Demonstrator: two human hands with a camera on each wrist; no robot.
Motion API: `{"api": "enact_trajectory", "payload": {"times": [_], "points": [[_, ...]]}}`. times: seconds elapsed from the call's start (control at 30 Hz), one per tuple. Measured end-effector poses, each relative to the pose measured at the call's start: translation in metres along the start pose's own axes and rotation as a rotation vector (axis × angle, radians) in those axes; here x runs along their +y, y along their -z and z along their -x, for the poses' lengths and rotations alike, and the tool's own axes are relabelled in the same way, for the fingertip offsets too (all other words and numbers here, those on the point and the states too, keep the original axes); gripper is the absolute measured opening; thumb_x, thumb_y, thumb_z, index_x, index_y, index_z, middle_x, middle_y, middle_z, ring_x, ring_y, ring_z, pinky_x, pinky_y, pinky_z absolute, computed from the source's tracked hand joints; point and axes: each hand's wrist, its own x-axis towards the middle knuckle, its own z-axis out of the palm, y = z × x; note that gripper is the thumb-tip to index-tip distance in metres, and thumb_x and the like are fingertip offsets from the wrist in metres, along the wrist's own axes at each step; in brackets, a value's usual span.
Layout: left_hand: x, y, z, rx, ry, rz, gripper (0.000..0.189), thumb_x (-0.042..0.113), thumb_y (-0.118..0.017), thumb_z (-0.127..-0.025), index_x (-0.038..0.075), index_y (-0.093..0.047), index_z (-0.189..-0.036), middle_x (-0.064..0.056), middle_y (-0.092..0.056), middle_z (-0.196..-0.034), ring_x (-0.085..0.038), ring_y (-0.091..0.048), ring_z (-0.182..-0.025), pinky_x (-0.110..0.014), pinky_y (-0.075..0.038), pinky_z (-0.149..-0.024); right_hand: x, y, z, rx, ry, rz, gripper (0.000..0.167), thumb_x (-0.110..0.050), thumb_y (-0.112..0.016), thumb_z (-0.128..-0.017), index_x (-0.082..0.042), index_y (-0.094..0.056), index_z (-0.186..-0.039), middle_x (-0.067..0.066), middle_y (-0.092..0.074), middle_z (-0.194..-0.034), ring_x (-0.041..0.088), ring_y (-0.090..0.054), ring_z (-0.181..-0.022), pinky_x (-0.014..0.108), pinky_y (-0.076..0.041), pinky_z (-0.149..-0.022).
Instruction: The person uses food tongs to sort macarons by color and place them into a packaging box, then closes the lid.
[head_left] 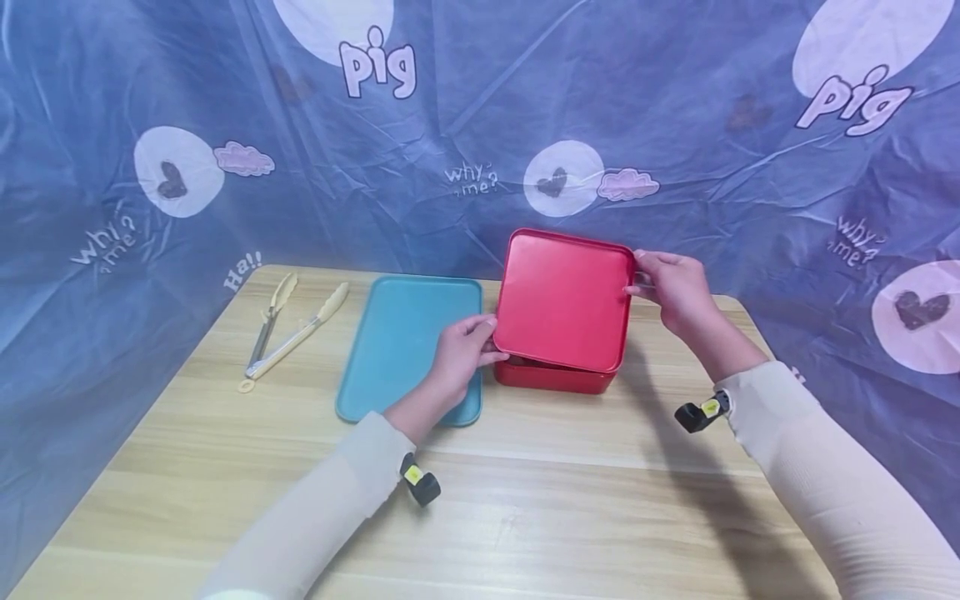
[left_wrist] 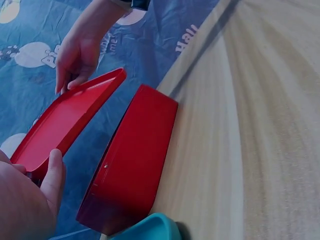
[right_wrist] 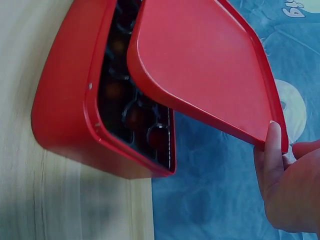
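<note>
A square red lid (head_left: 566, 300) is held tilted above a red box (head_left: 555, 377), lifted off its rim. My left hand (head_left: 461, 354) pinches the lid's left edge between thumb and fingers. At the opposite edge, my right hand (head_left: 675, 292) grips the lid, its thumb and fingers on the rim, as the right wrist view also shows. Inside the box (right_wrist: 75, 95), that view shows a dark tray with round cups holding several dim, roundish brownish things; their kind is too dark to tell.
A teal tray (head_left: 408, 333) lies left of the box, partly under my left forearm. Farther left rest spread tongs (head_left: 288, 337) with cream tips. Behind the wooden table (head_left: 480, 517) hangs a blue printed cloth (head_left: 450, 125).
</note>
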Motion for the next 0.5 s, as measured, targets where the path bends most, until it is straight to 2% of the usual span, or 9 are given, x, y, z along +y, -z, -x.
{"api": "enact_trajectory", "payload": {"times": [0.13,0.5], "points": [[0.002,0.002,-0.004,0.009,0.011,0.018,0.033,0.017,-0.059,-0.102,-0.001,-0.065,-0.13,-0.016,-0.07,-0.105,-0.014,-0.07,-0.075,-0.03,-0.063,-0.073,-0.003,-0.002,0.004,0.002,0.007,-0.045,0.006,-0.016,-0.067,-0.097,-0.012,-0.071,-0.097,-0.005,-0.071,-0.087,0.008,-0.071,-0.077,0.025,-0.061,-0.065],[0.008,0.004,-0.009,0.012,0.034,0.008,0.034,0.021,-0.06,-0.102,0.002,-0.065,-0.129,-0.016,-0.071,-0.106,-0.016,-0.07,-0.078,-0.03,-0.062,-0.076,-0.011,-0.006,0.012,0.016,0.048,-0.102,0.008,-0.017,-0.069,-0.096,-0.01,-0.072,-0.099,-0.002,-0.071,-0.089,0.011,-0.071,-0.078,0.025,-0.061,-0.066]]}}
